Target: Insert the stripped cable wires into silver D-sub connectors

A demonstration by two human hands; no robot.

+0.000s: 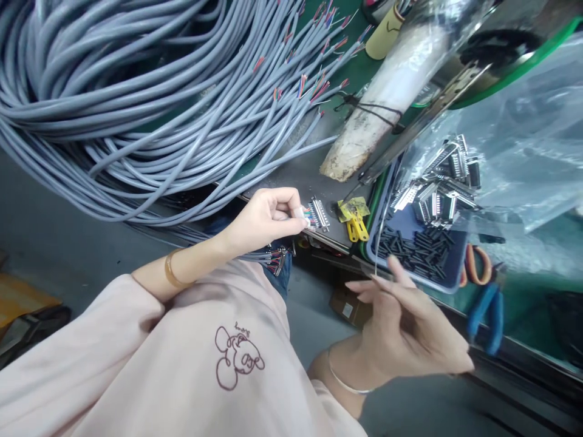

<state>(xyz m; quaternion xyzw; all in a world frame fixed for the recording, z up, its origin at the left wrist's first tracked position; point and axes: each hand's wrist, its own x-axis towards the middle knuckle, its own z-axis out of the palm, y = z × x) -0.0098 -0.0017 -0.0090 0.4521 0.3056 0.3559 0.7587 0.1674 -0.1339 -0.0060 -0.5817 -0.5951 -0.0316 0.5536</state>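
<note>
My left hand is closed in a pinch on the stripped, coloured wire ends of a grey cable, right beside a metal multi-pin connector that sits at the bench edge. My right hand hovers lower, near the blue tray; thumb and fingers pinch a thin wire-like strand that runs up past the tray's corner. More stripped cable ends hang below the left hand.
A big bundle of grey cables fills the left and top. The blue tray holds black sleeves and metal connectors. Yellow clip, orange-handled scissors, blue-handled pliers, a wrapped roll and clear plastic bags lie nearby.
</note>
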